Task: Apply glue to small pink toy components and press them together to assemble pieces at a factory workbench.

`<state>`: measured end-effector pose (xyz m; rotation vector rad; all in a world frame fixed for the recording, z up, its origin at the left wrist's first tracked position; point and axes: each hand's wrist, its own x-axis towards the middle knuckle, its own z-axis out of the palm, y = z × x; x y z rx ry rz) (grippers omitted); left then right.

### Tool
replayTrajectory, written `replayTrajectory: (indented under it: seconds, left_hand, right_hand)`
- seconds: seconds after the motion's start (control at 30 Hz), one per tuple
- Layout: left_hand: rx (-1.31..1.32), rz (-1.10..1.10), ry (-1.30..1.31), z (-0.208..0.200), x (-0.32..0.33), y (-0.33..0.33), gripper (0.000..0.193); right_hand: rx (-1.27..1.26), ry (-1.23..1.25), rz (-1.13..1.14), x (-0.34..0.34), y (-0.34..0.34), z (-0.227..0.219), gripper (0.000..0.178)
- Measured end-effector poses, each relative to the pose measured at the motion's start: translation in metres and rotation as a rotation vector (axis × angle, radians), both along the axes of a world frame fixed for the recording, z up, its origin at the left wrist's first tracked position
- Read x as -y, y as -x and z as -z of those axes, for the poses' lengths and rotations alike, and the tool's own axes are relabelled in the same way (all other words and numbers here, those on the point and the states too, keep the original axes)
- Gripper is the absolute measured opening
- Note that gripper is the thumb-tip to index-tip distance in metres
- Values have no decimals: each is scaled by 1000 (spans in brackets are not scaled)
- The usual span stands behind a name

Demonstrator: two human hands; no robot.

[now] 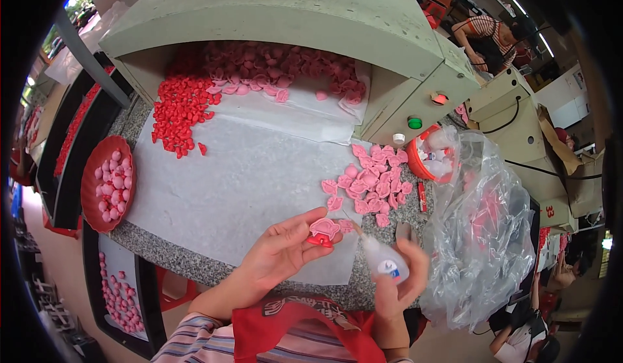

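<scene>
Between the thumb and fingers of my left hand (285, 243) is a small moulded piece (322, 231), pink and hollow on top with a red part below. My right hand (401, 278) grips a clear squeeze glue bottle (384, 259) with a label and a thin nozzle. Its nozzle points up and left, close to the moulded piece; whether it touches cannot be made out. Just beyond my hands lies a loose pile of pink shell-like pieces (373, 184). To the far left, a heap of small red pieces (182, 113) rests on the white paper (227, 175).
A pale green box-like housing (279, 12) with an opening full of pink pieces spans the back. At right are an orange tub (425, 165) and a clear plastic bag (480, 233). A red bowl (87, 197) of pink pieces stands left, above a black tray (110, 321).
</scene>
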<state>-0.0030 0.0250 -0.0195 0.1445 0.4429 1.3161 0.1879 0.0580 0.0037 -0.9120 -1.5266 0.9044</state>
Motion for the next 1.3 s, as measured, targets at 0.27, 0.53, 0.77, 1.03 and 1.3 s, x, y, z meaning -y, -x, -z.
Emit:
replayTrajectory:
  seconds: [0.27,0.53,0.77,1.03,1.3]
  left_hand:
    - [-10,3,26,-9,-1,-9,41]
    - [-80,-31,29,-15,3,-11,40]
    - [-143,-46,51,-13,4,-11,39]
    - [-125,-51,49,-18,4,-13,38]
    - [-177,-40,56,-16,5,-14,41]
  right_hand:
    - [328,-401,-187,9,1,-29,36]
    - [362,-452,-195,9,7,-33,34]
    - [347,-441,-197,7,8,-31,33]
    - [356,-421,-189,7,8,-32,32]
    - [360,-429,-187,7,7,-32,32]
